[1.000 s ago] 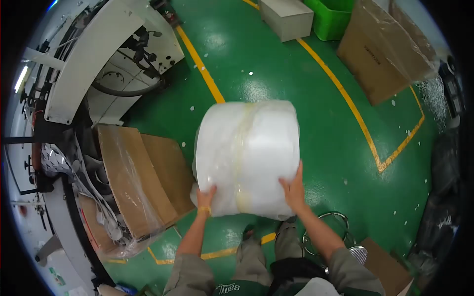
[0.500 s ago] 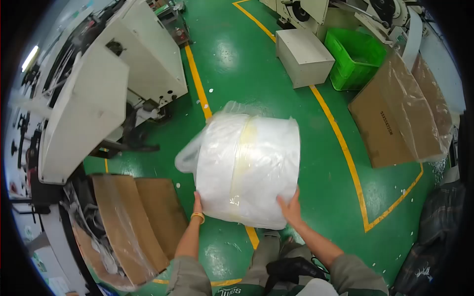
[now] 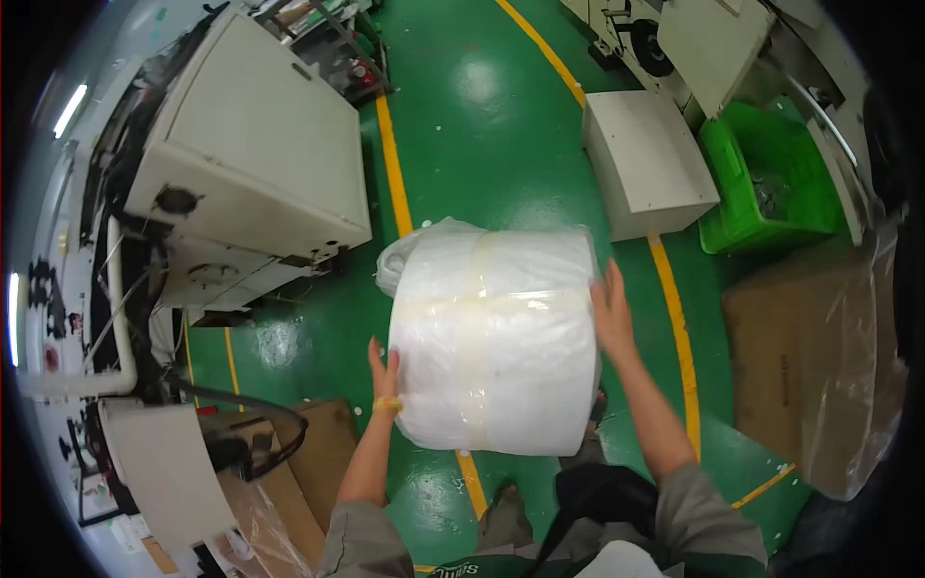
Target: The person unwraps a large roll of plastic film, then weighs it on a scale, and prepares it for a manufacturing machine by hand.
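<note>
A large white roll (image 3: 496, 352) in clear plastic wrap fills the space before me, with yellowish tape crossing over its curved side. Loose plastic (image 3: 434, 241) bunches at its upper left. My left hand (image 3: 385, 374), with a yellow band at the wrist, presses against the roll's left end, thumb and fingers stretched. Along the right end lies my right hand (image 3: 613, 310), fingers extended up the edge. The roll is held between both palms, above my feet in this view. Its underside is hidden.
White machine cabinets (image 3: 260, 106) line the left, with a cardboard box (image 3: 323, 453) below them. On the right are a pale metal box (image 3: 646, 159), a green crate (image 3: 771, 231) and a large carton (image 3: 800, 356). Yellow lines (image 3: 393, 164) mark the green floor (image 3: 472, 116).
The view has moved forward along the aisle. The roll has turned, showing crossed tape. My right hand has shifted up along its end, and my left hand sits slightly higher.
</note>
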`<state>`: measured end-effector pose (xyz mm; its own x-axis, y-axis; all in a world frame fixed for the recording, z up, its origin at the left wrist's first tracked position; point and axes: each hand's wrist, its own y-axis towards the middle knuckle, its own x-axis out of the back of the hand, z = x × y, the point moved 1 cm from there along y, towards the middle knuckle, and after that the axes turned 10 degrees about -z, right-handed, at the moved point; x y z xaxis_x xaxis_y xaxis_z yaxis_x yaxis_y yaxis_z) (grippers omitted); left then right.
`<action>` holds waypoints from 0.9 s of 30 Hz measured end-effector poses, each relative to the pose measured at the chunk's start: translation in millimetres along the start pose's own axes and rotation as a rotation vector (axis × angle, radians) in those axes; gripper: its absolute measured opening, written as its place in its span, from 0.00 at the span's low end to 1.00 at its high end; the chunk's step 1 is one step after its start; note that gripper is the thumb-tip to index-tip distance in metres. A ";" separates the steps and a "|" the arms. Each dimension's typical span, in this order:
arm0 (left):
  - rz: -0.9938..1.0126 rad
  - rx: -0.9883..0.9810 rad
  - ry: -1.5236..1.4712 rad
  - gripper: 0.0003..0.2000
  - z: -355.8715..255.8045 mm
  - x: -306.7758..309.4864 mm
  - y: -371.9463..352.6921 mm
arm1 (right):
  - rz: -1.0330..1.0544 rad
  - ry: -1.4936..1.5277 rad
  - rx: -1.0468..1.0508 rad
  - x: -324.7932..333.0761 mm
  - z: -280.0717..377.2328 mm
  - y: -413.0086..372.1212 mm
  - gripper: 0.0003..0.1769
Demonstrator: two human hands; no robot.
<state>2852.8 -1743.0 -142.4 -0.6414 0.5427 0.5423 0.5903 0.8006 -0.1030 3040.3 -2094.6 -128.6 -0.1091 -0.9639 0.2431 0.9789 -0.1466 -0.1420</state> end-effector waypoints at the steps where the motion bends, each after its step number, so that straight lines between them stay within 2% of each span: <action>1: 0.023 0.062 -0.014 0.36 7.2 2.9 -3.3 | -0.029 0.049 -0.003 13.3 7.9 -16.5 0.38; 2: 0.040 0.122 -0.031 0.39 16.5 7.3 -8.8 | 0.086 -0.234 0.136 22.3 10.0 -34.1 0.38; 3: 0.150 0.119 0.039 0.40 33.2 10.8 -16.3 | 0.207 -0.516 0.269 28.2 16.7 -46.7 0.39; 4: 0.264 0.114 0.109 0.42 44.3 8.3 -13.8 | 0.232 -0.499 0.234 16.0 33.0 -41.9 0.41; 5: 0.185 0.131 0.178 0.42 40.3 -6.1 -6.7 | 0.257 -0.482 0.198 3.6 48.9 -37.2 0.43; 6: 0.105 0.153 0.247 0.43 29.5 -24.5 -7.9 | 0.185 -0.241 0.089 -16.1 29.1 -19.6 0.43; 8: -0.032 0.169 0.306 0.43 -5.9 -65.1 20.0 | 0.195 -0.311 -0.139 -39.4 14.0 50.6 0.43; 10: -0.130 0.159 0.309 0.42 -59.1 -95.5 66.1 | 0.256 -0.436 -0.187 -65.1 44.8 136.3 0.43; 11: -0.143 0.118 0.369 0.41 -84.7 -112.9 94.1 | 0.266 -0.529 -0.142 -77.3 41.1 182.3 0.43; 12: -0.095 0.051 0.291 0.41 -113.8 -139.3 143.4 | 0.268 -0.613 -0.079 -95.1 41.3 239.1 0.44; 13: -0.034 0.034 0.245 0.41 -137.6 -153.2 169.4 | 0.261 -0.564 -0.081 -106.6 59.9 287.9 0.42; 14: 0.026 0.046 0.229 0.42 -145.4 -144.5 174.6 | 0.286 -0.519 -0.112 -119.2 68.6 306.7 0.41; 15: 0.048 0.086 0.161 0.42 -141.4 -135.0 190.6 | 0.261 -0.490 0.029 -132.7 74.2 305.4 0.40; 17: 0.107 0.125 -0.068 0.43 -134.8 -166.5 241.9 | 0.140 -0.461 0.383 -139.7 104.2 337.1 0.39; 19: 0.194 0.243 -0.049 0.45 -126.6 -165.0 246.1 | 0.019 -0.337 0.253 -118.1 132.1 310.7 0.37; 20: 0.232 0.293 -0.048 0.46 -120.2 -166.1 252.4 | -0.033 -0.349 0.258 -105.0 118.4 298.8 0.37; 22: 0.366 0.274 -0.016 0.47 -97.4 -184.0 266.5 | 0.093 -0.392 0.157 -80.4 50.7 276.6 0.42; 23: 0.420 0.228 -0.035 0.47 -94.7 -196.5 273.8 | 0.234 -0.495 0.023 -85.2 63.3 264.0 0.45; 24: 0.474 0.182 -0.047 0.47 -100.4 -205.1 279.4 | 0.175 -0.501 0.116 -98.0 58.3 276.3 0.45; 26: 0.461 0.170 -0.040 0.45 -115.5 -233.9 320.7 | 0.064 -0.491 0.285 -134.5 36.4 308.4 0.46; 27: 0.471 0.123 -0.041 0.44 -125.9 -249.3 345.7 | -0.026 -0.441 0.237 -155.2 52.2 336.5 0.46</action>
<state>3278.5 -1633.4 -208.2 -0.3390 0.8605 0.3801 0.7601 0.4887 -0.4283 3395.6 -1982.7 -164.0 -0.1008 -0.7673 0.6333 0.9947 -0.0658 0.0786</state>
